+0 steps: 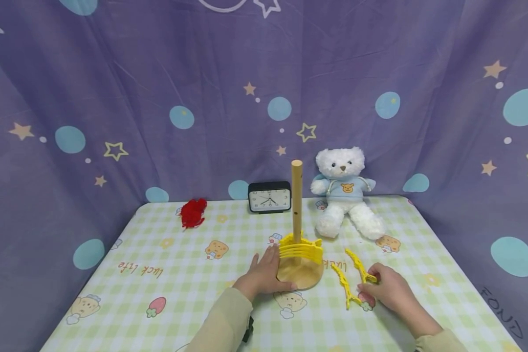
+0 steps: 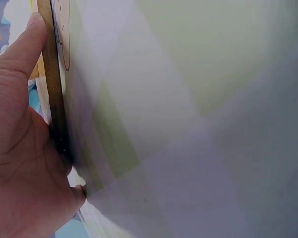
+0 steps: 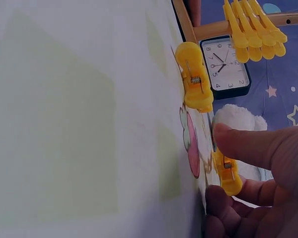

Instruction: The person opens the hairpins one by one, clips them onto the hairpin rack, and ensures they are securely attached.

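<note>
A red bundle [image 1: 193, 213] lies left of a black clock [image 1: 270, 197] on the counter [image 1: 123, 288]. A white bear [image 1: 345, 194] sits to the right, before a purple curtain [image 1: 229, 63].

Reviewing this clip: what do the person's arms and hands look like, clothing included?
The left hand and right hand are both bare, with no gloves or rings visible. Both arms wear pale beige sleeves reaching about the wrists, plain where seen. A dark item shows beside the left sleeve; its details are too small to tell.
</note>
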### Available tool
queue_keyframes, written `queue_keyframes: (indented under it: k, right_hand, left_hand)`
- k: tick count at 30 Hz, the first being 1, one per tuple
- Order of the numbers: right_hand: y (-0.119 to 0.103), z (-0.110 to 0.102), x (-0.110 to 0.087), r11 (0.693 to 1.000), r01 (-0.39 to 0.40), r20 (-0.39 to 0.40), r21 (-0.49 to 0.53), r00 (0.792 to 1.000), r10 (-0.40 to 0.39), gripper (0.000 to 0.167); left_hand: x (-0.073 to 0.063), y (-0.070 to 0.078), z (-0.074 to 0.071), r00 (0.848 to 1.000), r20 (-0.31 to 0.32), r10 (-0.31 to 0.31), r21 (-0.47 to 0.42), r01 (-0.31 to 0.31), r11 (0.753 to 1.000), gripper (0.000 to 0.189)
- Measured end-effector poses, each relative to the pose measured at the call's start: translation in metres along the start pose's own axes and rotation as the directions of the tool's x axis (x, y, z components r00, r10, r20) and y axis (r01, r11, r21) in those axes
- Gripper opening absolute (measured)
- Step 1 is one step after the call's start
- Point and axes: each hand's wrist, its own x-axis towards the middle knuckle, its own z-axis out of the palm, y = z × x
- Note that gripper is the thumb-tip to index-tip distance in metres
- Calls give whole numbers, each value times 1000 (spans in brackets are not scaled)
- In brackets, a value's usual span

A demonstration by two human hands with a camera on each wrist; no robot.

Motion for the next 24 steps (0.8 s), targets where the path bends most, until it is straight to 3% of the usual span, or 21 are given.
queue_keyframes:
  k: [16,24]
  right_hand:
    - [-10,-8,-4,987,43,-153,158,988,-18,44]
    - [-21,-8,-4,979,117,-253,170,965,-72,42]
  left_hand:
    - [-1,-1,1,1000,9,1,-8,-1,1000,116]
    - [-1,-1,0,1000,5,2,0,-2,1000,117]
